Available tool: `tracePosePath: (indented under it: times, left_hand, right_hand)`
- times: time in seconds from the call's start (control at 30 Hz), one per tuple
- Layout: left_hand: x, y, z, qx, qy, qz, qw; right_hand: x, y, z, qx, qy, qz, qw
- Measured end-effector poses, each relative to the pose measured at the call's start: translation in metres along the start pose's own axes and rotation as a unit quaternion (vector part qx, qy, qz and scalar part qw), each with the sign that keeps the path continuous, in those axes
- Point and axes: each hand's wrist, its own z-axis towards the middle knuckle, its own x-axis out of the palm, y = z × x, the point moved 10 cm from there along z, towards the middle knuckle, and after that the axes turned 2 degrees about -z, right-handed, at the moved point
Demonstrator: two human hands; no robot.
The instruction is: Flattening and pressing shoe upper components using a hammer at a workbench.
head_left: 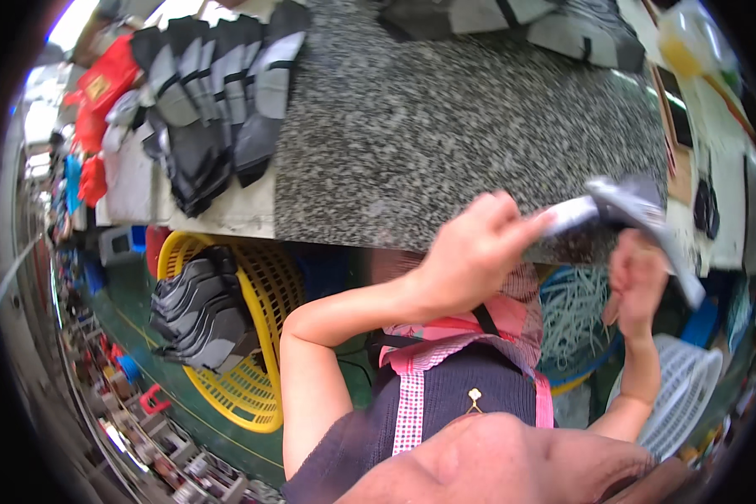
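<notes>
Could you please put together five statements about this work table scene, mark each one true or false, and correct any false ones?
1. The yellow basket has grey-and-black socks in it. True.
2. The left hand is empty. False: it grips a blurred grey item, seemingly a sock.
3. The tabletop in front of the person is plain red. False: the tabletop is speckled grey.
4. A white basket stands on the person's right, below table height. True.
5. The right hand is inside the yellow basket. False: it is raised on the other side, close to the blurred grey item; the blur hides its exact hold.
</notes>
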Motion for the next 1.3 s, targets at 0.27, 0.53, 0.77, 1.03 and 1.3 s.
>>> tracePosePath:
  times: [0.27, 0.53, 0.77, 1.03, 1.3]
  left_hand:
    - [-0.234, 0.059, -0.025, -0.056, -0.328, 0.448, 0.83]
    - [-0.191, 0.135, 0.043, -0.123, -0.101, 0.483, 0.861]
    - [-0.108, 0.066, 0.212, 0.201, -0.171, 0.369, 0.891]
    - [-0.171, 0.053, 0.189, 0.13, -0.227, 0.173, 0.95]
    - [-0.1, 0.008, 0.084, -0.117, 0.138, 0.063, 0.981]
  right_hand:
    - [-0.063, 0.016, 0.02, -0.062, -0.202, 0.251, 0.945]
    - [-0.028, -0.042, 0.033, 0.13, -0.156, 0.232, 0.951]
    - [-0.015, -0.041, 0.042, 0.147, -0.123, 0.193, 0.962]
    - [-0.021, -0.032, 0.035, 0.106, -0.119, 0.233, 0.959]
    - [-0.03, -0.04, 0.028, 0.088, -0.132, 0.203, 0.966]
